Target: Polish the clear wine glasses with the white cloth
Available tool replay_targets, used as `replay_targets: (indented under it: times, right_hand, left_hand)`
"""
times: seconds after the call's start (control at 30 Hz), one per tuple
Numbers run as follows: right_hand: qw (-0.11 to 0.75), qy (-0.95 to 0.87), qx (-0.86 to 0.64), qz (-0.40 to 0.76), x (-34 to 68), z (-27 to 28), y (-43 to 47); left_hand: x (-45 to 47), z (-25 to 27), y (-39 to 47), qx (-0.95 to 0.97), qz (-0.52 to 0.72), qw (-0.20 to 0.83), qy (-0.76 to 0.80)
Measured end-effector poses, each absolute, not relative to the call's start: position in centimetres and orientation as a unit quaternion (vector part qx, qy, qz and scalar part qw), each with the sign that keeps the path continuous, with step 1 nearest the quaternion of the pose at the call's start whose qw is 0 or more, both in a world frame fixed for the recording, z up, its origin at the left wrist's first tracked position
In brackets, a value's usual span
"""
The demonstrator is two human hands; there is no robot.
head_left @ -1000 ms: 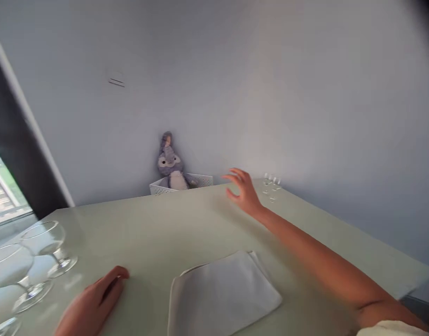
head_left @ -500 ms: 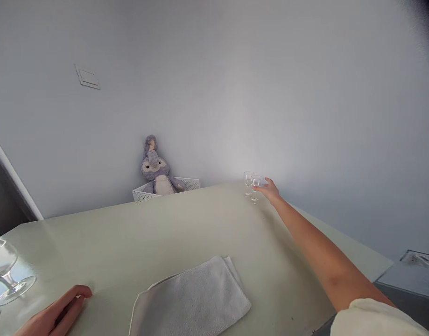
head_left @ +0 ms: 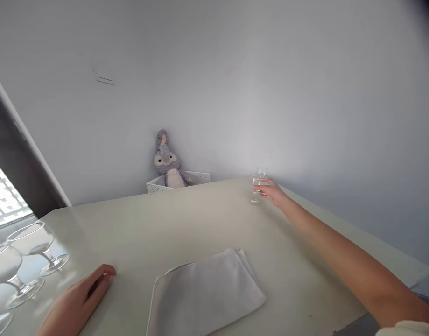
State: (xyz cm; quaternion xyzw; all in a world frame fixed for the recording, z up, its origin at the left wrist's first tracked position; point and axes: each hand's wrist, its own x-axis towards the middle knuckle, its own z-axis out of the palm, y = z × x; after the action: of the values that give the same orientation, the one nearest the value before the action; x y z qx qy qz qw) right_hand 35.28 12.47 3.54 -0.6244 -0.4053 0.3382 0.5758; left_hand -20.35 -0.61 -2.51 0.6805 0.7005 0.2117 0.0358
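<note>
At the far end of the table, my right hand (head_left: pixel 272 192) is closed around the bowl of a small clear stemmed glass (head_left: pixel 255 195), which stands upright or nearly so. Whether its foot touches the table I cannot tell. Just behind it is a second stemmed glass (head_left: pixel 262 170), its lower part hidden by the first glass and my fingers. My left hand (head_left: pixel 76 298) rests on its side on the near left tabletop, fingers curled together and nothing in them. To its left stand larger stemmed glasses, one farther back (head_left: pixel 53 263) and one nearer (head_left: pixel 25 291).
A folded grey cloth (head_left: pixel 207 294) lies on the near middle of the pale table (head_left: pixel 186 224). The foot of another glass (head_left: pixel 0 323) shows at the lower left. Past the far edge, a plush toy (head_left: pixel 167 161) sits in a white perforated basket (head_left: pixel 202 177) against the wall.
The view has turned left, so more glasses show at the left edge. My right hand has shifted its glass leftward, now in front of the other one. My left hand stays put.
</note>
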Motion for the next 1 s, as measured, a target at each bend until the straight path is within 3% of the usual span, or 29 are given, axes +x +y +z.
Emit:
replay_targets:
  times: [0.1,0.63,1.0]
  right_hand:
    - [0.569,-0.444,-0.575,0.385,30.5,4.0,11.9]
    - [0.423,-0.561,-0.355,0.617,-7.0,4.5,15.4]
    - [0.382,-0.552,-0.355,0.650,-18.2,3.5,14.3]
  left_hand:
    - [-19.5,-1.4,-1.2,0.693,0.167,0.093,0.695]
    - [-17.6,-0.6,-2.8,0.696,0.231,0.106,0.671]
    - [-17.7,-1.7,-2.5,0.706,0.248,0.095,0.656]
